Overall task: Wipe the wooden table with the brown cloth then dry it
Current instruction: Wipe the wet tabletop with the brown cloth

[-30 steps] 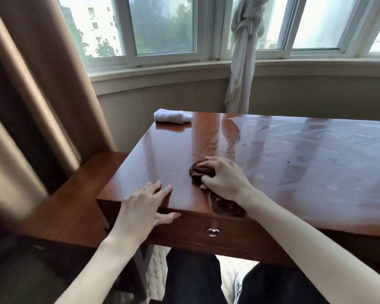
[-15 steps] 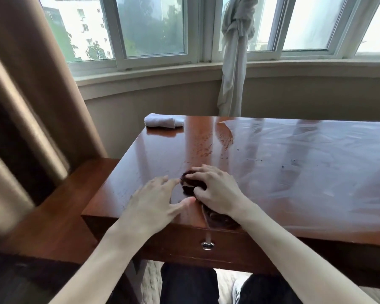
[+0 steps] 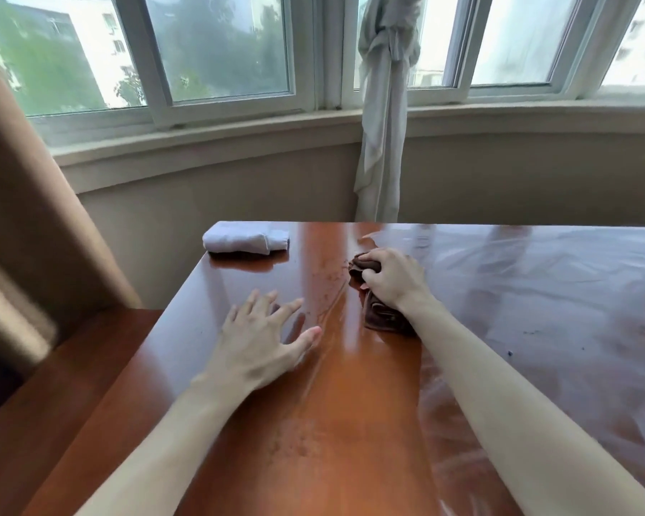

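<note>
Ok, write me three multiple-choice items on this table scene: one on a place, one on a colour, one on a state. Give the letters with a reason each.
1. Where does the folded white towel lie on the wooden table?
A. far left corner
B. near edge
C. under the left hand

2. What colour is the cloth under the right hand?
A. white
B. blue
C. brown

3. How is the left hand held?
A. in a fist
B. flat, fingers spread
C. pinching the cloth

Answers:
1 A: it sits at the far left corner, below the window.
2 C: dark brown fabric shows beneath the fingers.
3 B: the fingers lie straight and apart on the wood.
</note>
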Demonstrator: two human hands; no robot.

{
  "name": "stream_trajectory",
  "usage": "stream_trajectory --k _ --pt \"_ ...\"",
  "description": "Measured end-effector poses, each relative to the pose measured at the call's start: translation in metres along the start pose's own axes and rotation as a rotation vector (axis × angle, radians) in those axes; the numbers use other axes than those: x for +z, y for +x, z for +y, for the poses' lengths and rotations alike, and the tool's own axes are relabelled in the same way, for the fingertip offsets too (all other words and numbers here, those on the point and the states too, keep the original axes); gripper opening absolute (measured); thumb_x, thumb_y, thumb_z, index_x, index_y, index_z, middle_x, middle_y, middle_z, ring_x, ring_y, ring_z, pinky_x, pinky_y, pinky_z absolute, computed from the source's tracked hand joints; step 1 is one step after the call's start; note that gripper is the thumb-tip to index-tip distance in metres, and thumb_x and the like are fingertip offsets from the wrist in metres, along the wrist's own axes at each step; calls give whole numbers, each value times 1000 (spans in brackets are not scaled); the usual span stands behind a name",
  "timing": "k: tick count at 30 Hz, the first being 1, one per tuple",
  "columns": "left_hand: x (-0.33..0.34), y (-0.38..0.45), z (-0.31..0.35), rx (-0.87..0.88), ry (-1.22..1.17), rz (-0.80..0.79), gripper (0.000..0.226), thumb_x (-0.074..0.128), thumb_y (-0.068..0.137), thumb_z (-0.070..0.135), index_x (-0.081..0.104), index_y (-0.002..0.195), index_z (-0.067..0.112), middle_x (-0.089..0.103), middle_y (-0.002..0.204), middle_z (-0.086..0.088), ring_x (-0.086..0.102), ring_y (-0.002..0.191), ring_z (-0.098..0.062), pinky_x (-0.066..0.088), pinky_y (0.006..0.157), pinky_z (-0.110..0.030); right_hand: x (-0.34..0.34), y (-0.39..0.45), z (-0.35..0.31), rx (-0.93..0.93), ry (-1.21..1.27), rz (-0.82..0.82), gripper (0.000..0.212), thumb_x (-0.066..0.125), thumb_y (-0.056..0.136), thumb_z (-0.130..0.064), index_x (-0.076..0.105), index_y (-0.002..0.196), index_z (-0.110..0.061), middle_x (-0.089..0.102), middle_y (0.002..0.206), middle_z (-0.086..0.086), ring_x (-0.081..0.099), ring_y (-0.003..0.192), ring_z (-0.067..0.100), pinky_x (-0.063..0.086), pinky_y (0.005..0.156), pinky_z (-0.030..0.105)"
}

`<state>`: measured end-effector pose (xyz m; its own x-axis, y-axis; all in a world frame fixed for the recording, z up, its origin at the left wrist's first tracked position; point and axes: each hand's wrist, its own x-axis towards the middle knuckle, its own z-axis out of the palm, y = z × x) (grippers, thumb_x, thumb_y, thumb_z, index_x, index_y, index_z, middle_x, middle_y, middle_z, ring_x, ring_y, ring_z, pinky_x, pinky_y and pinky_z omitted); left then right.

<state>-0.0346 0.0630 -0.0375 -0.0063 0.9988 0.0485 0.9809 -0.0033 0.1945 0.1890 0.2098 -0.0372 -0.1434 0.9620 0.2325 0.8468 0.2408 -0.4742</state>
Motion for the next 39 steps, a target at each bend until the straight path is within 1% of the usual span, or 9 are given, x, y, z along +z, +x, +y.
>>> stream_trajectory --k 4,8,13,18,22,28,31,36,39 --pt "4 40 6 -48 28 -108 78 21 85 88 12 155 54 12 168 1 5 155 -27 10 124 -51 9 70 19 36 -5 24 41 55 82 -30 73 118 -39 67 127 -11 59 120 24 50 94 37" --pt "12 58 7 -83 64 -236 77 14 84 88 -5 153 58 -9 169 2 -13 154 -29 -1 123 -59 17 137 29 42 -59 45 39 59 83 -27 74 117 -39 70 120 -6 61 115 27 46 85 34" --pt "5 68 5 -90 103 -309 80 14 83 89 -8 152 57 -12 168 2 -13 154 -31 0 123 -60 23 156 28 46 -92 21 38 63 82 -27 74 118 -36 70 119 1 60 114 32 52 89 39" --pt "1 71 7 -97 117 -336 82 17 82 89 -6 154 55 -8 169 -1 -7 154 -34 7 121 -63 18 83 18 -55 -105 -48 44 62 82 -32 70 125 -33 64 131 -1 57 119 30 49 95 38" --pt "-1 68 8 -101 122 -303 85 16 79 92 -1 154 55 0 169 -3 1 155 -34 14 120 -63 0 -11 -5 -121 -107 -105 50 61 83 -33 65 133 -37 53 146 -12 47 132 18 44 101 36" --pt "-1 53 15 -96 141 -277 79 14 85 87 -3 155 54 -4 169 -4 -1 154 -35 9 120 -63 -18 -123 -24 -240 -20 -144 53 58 86 -35 58 139 -40 44 151 -22 29 143 5 38 108 33" --pt "2 53 15 -90 157 -268 80 12 84 87 -5 155 54 -4 169 -4 -1 154 -37 8 120 -64 -20 -102 -17 -234 2 -138 50 59 84 -37 61 134 -42 48 147 -23 36 137 4 44 104 39" --pt "7 59 12 -88 177 -286 85 4 76 89 -8 154 55 -7 169 -2 -3 155 -35 7 121 -63 -8 -2 22 -117 13 -58 50 60 75 -37 69 124 -38 63 131 -16 54 122 16 50 98 42" --pt "11 60 10 -85 171 -282 94 -6 64 90 -13 152 56 -10 169 -2 -8 154 -34 5 121 -63 -6 62 50 -50 12 -19 43 64 77 -28 73 119 -34 68 121 -6 60 115 21 48 88 31"
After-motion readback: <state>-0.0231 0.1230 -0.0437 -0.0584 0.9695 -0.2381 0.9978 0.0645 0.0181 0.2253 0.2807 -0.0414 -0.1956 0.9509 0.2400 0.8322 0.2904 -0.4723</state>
